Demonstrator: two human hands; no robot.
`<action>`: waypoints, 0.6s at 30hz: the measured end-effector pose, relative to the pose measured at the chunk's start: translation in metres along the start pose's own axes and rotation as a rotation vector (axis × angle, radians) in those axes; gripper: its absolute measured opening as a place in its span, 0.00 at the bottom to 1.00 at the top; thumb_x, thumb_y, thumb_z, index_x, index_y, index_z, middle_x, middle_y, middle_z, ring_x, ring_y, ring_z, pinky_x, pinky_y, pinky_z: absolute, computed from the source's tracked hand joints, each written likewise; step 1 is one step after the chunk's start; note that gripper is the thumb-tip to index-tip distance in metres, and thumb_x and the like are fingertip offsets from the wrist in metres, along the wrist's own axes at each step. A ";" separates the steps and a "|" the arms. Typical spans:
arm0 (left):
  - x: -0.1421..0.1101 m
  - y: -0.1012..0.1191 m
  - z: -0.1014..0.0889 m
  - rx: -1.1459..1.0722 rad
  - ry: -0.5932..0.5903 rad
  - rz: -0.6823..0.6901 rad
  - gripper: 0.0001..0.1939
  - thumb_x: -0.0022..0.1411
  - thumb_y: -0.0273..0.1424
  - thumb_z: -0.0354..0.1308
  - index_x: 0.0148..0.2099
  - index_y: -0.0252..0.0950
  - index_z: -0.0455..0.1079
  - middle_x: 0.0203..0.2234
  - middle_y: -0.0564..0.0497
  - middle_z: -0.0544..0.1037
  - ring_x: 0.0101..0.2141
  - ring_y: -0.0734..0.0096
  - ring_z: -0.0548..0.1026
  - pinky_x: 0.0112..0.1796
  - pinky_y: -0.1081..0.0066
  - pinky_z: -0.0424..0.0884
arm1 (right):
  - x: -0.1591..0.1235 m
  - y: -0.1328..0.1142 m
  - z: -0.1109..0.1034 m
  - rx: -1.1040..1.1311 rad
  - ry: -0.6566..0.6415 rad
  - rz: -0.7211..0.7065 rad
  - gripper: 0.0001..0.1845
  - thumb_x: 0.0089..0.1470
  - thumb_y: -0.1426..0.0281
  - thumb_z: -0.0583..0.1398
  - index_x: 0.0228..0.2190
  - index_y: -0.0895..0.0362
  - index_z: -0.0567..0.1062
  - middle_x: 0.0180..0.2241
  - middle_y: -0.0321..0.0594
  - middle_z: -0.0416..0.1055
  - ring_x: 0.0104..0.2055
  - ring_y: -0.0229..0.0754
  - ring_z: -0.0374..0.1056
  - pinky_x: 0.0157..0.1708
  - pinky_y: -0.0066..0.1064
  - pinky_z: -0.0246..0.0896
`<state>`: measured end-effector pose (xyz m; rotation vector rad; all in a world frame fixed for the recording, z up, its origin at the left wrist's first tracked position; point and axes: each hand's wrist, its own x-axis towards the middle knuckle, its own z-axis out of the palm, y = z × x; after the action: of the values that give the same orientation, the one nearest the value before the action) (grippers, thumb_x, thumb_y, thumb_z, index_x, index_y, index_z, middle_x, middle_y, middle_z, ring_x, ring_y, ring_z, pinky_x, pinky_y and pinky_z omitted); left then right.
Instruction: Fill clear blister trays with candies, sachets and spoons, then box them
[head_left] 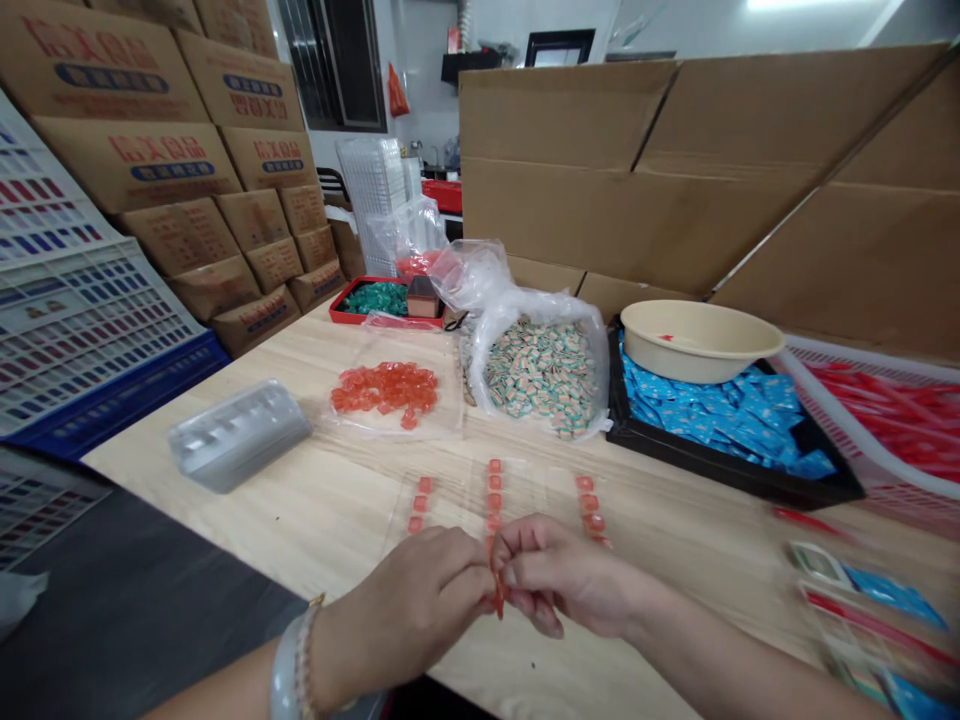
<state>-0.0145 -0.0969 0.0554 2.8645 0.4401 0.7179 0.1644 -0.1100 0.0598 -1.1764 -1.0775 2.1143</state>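
Observation:
Both hands meet above the front of the wooden table, fingertips together. My left hand (420, 595) and my right hand (562, 575) are closed in a pinch on a small orange-red piece (499, 598) held between them. Just beyond lie three rows of small orange-red squares on clear plastic: a left row (420, 505), a middle row (494, 490) and a right row (589, 503). The near ends of these rows are partly hidden by my hands. Farther back, a heap of orange-red pieces (386, 388) sits on a clear plastic sheet.
Stacked clear trays (240, 432) lie at left. Behind are a red tray (345, 312) with green packets, a bag of small patterned packets (540, 370), and a black tray (720, 470) of blue packets under a cream basin (697, 340). Blurred filled packs (870, 610) lie at right.

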 end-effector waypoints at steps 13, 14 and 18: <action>-0.008 0.005 0.001 -0.927 0.052 -0.544 0.06 0.59 0.31 0.44 0.31 0.36 0.57 0.27 0.52 0.62 0.30 0.74 0.61 0.32 0.74 0.60 | 0.000 0.020 0.004 0.052 0.074 -0.350 0.11 0.44 0.67 0.59 0.31 0.59 0.69 0.22 0.33 0.65 0.19 0.29 0.61 0.20 0.24 0.57; -0.010 0.005 0.006 -1.017 0.095 -0.593 0.07 0.59 0.33 0.45 0.30 0.36 0.57 0.26 0.53 0.62 0.30 0.74 0.61 0.32 0.74 0.59 | 0.000 0.019 0.005 -0.026 0.097 -0.416 0.12 0.45 0.66 0.59 0.34 0.59 0.69 0.24 0.34 0.65 0.23 0.30 0.62 0.24 0.25 0.58; -0.011 0.006 0.024 -1.237 0.235 -0.691 0.10 0.58 0.37 0.48 0.29 0.35 0.58 0.23 0.54 0.60 0.28 0.75 0.60 0.31 0.74 0.57 | -0.004 0.015 0.009 -0.254 0.176 -0.504 0.09 0.46 0.67 0.59 0.30 0.60 0.71 0.26 0.36 0.65 0.26 0.30 0.60 0.27 0.24 0.56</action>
<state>-0.0106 -0.1079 0.0307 1.3661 0.6471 0.7738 0.1581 -0.1253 0.0522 -1.0381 -1.4133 1.4967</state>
